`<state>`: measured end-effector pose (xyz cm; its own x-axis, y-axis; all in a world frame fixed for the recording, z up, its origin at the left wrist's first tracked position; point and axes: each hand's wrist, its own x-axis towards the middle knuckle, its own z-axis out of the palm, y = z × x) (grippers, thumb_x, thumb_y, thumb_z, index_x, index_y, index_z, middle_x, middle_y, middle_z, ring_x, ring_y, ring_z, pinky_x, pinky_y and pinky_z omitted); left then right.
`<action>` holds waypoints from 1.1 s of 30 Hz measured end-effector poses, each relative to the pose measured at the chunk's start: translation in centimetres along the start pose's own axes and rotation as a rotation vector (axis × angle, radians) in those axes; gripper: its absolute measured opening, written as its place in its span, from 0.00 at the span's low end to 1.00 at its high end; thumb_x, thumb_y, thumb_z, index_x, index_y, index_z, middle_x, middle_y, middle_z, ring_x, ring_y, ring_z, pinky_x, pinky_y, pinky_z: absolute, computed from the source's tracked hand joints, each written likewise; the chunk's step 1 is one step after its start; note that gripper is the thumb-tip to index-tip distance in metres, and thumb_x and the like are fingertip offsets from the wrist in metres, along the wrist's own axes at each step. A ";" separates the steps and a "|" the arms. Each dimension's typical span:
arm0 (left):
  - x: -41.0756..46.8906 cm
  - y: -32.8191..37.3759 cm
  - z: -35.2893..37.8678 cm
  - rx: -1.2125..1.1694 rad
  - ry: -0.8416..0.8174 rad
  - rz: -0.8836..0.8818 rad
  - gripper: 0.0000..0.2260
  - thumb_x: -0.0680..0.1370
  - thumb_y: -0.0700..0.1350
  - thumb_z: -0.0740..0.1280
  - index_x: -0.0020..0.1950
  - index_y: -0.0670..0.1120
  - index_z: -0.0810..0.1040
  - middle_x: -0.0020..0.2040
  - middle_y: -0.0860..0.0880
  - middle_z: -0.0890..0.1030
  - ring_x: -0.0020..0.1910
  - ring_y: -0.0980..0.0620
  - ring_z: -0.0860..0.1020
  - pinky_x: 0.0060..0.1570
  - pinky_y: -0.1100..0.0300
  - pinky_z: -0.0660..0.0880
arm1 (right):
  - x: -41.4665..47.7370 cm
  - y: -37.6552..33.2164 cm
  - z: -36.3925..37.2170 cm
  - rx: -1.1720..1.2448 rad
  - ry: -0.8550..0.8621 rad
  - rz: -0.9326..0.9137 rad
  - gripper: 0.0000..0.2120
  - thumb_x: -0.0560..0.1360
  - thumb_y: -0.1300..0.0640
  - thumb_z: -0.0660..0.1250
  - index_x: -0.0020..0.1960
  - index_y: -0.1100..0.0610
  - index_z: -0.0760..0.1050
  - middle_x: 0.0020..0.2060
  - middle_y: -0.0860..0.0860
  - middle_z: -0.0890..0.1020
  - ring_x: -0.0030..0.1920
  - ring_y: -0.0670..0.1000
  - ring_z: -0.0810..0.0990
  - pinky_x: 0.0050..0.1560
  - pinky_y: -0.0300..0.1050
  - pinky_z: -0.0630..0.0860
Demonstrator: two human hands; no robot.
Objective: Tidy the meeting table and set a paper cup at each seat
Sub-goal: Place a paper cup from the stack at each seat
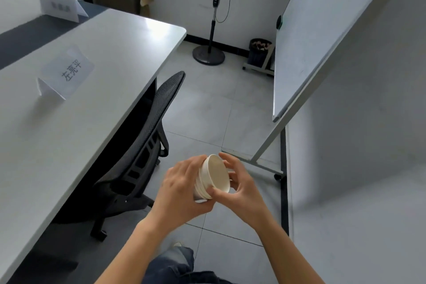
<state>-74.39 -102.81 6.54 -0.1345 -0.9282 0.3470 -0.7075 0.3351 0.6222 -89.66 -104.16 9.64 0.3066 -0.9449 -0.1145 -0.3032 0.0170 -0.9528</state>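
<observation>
Paper cups (pixel 215 174), a nested stack, held out in front in both hands.
Left hand (pixel 182 189) wraps round the stack's side, and right hand (pixel 241 188) pinches the top cup's rim. Just left of the hands there's a black chair (pixel 143 145) tucked under the grey table (pixel 110 57), with a name card (pixel 66 71) further out.

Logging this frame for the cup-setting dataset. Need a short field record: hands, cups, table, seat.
left hand: grips the stack of paper cups round its side
right hand: pinches the rim of the top cup
stack: tilted, held over the floor beside the table
table: two name cards, no cup in view
chair: pushed in under the table edge
</observation>
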 end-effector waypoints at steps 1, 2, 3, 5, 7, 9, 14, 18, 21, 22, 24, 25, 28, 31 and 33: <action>1.4 -0.6 0.1 -0.006 -0.002 0.005 0.31 0.62 0.57 0.67 0.63 0.50 0.65 0.55 0.50 0.78 0.50 0.50 0.77 0.50 0.57 0.71 | 1.3 -0.2 -0.3 -0.005 0.009 0.005 0.29 0.62 0.51 0.72 0.58 0.37 0.64 0.53 0.38 0.74 0.52 0.38 0.75 0.48 0.31 0.75; 2.7 -1.1 0.4 -0.013 -0.003 0.009 0.31 0.62 0.57 0.67 0.63 0.50 0.65 0.56 0.50 0.78 0.50 0.50 0.77 0.50 0.56 0.71 | 2.5 -0.2 -0.7 -0.005 0.017 0.012 0.29 0.62 0.51 0.72 0.58 0.38 0.64 0.53 0.38 0.74 0.52 0.38 0.75 0.49 0.32 0.76; 3.9 -1.6 0.7 -0.019 -0.007 0.013 0.31 0.62 0.57 0.67 0.63 0.50 0.65 0.56 0.50 0.79 0.50 0.50 0.78 0.50 0.55 0.72 | 3.6 -0.2 -1.0 -0.002 0.023 0.020 0.29 0.62 0.51 0.72 0.59 0.38 0.64 0.53 0.38 0.74 0.52 0.38 0.75 0.50 0.33 0.76; 5.6 -2.3 1.6 -0.029 -0.025 0.017 0.31 0.62 0.57 0.67 0.63 0.50 0.65 0.55 0.50 0.79 0.50 0.49 0.78 0.50 0.54 0.73 | 5.2 0.3 -1.9 0.005 0.035 0.045 0.29 0.63 0.51 0.73 0.59 0.38 0.64 0.52 0.37 0.73 0.52 0.37 0.74 0.50 0.34 0.77; 7.2 -2.6 2.8 -0.044 -0.057 0.017 0.31 0.62 0.57 0.67 0.63 0.50 0.65 0.55 0.50 0.79 0.50 0.50 0.77 0.50 0.54 0.73 | 6.4 0.9 -2.9 0.012 0.052 0.068 0.29 0.63 0.52 0.74 0.58 0.38 0.64 0.52 0.36 0.73 0.52 0.37 0.74 0.50 0.34 0.77; 8.9 -2.9 4.0 -0.053 -0.092 0.021 0.32 0.63 0.57 0.67 0.64 0.50 0.64 0.56 0.50 0.78 0.50 0.51 0.77 0.50 0.54 0.73 | 7.8 1.5 -4.2 0.024 0.063 0.089 0.29 0.63 0.51 0.75 0.58 0.37 0.65 0.52 0.37 0.74 0.52 0.39 0.75 0.50 0.35 0.77; 15.1 -3.4 7.5 0.002 -0.095 0.004 0.35 0.62 0.59 0.67 0.65 0.47 0.63 0.56 0.47 0.79 0.50 0.48 0.79 0.51 0.55 0.71 | 13.2 3.3 -8.7 0.076 0.063 0.088 0.32 0.56 0.40 0.70 0.59 0.37 0.65 0.53 0.38 0.74 0.54 0.45 0.76 0.50 0.38 0.78; 20.5 -3.1 10.0 0.058 -0.021 -0.063 0.34 0.62 0.59 0.67 0.64 0.45 0.65 0.53 0.47 0.80 0.47 0.48 0.79 0.48 0.53 0.74 | 18.9 4.0 -13.3 0.056 -0.002 0.035 0.30 0.57 0.40 0.70 0.57 0.35 0.64 0.53 0.36 0.73 0.55 0.43 0.75 0.50 0.35 0.77; 24.1 -2.8 11.6 0.099 0.058 -0.105 0.32 0.62 0.60 0.67 0.61 0.45 0.67 0.50 0.49 0.80 0.46 0.53 0.77 0.46 0.56 0.74 | 22.8 4.0 -16.5 0.041 -0.057 -0.025 0.27 0.61 0.45 0.70 0.57 0.36 0.63 0.54 0.37 0.72 0.54 0.40 0.74 0.47 0.29 0.75; 25.1 -2.6 11.9 0.096 0.079 -0.128 0.32 0.62 0.60 0.67 0.61 0.46 0.67 0.50 0.49 0.80 0.45 0.54 0.76 0.45 0.56 0.75 | 23.8 3.9 -17.4 0.050 -0.069 -0.041 0.27 0.61 0.46 0.70 0.57 0.36 0.64 0.54 0.38 0.73 0.54 0.39 0.74 0.47 0.28 0.74; 27.1 -2.2 12.4 0.099 0.116 -0.161 0.31 0.62 0.59 0.67 0.60 0.47 0.67 0.50 0.50 0.80 0.45 0.53 0.77 0.46 0.57 0.74 | 25.9 3.6 -19.0 0.060 -0.102 -0.072 0.28 0.60 0.43 0.70 0.57 0.37 0.65 0.53 0.39 0.74 0.53 0.38 0.74 0.47 0.29 0.75; 27.9 -2.1 12.5 0.110 0.134 -0.171 0.31 0.62 0.59 0.67 0.60 0.47 0.67 0.50 0.50 0.80 0.45 0.52 0.78 0.47 0.58 0.73 | 26.8 3.5 -19.7 0.074 -0.123 -0.080 0.28 0.58 0.41 0.69 0.57 0.37 0.65 0.53 0.38 0.74 0.52 0.38 0.74 0.46 0.30 0.75; 30.0 -2.0 12.5 0.155 0.197 -0.217 0.31 0.62 0.58 0.67 0.60 0.46 0.68 0.50 0.49 0.79 0.47 0.56 0.75 0.48 0.59 0.69 | 29.7 2.9 -20.7 0.112 -0.196 -0.110 0.28 0.58 0.40 0.68 0.56 0.36 0.65 0.52 0.38 0.74 0.51 0.39 0.75 0.46 0.31 0.75; 32.0 -2.4 11.5 0.171 0.268 -0.260 0.31 0.62 0.57 0.68 0.61 0.47 0.66 0.52 0.52 0.78 0.49 0.57 0.72 0.50 0.57 0.69 | 32.6 1.7 -20.7 0.119 -0.258 -0.165 0.28 0.58 0.41 0.69 0.57 0.37 0.66 0.52 0.39 0.75 0.52 0.43 0.76 0.48 0.35 0.76; 33.3 -2.9 10.6 0.202 0.310 -0.273 0.31 0.62 0.57 0.67 0.61 0.47 0.65 0.53 0.52 0.77 0.49 0.56 0.72 0.51 0.55 0.69 | 34.6 0.8 -20.5 0.132 -0.291 -0.204 0.28 0.58 0.42 0.69 0.56 0.37 0.66 0.52 0.39 0.75 0.52 0.45 0.76 0.49 0.36 0.76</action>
<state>-84.16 -136.41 8.87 0.2679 -0.8756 0.4020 -0.8133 0.0182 0.5816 -97.78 -143.52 10.67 0.5978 -0.8013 0.0244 -0.0966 -0.1022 -0.9901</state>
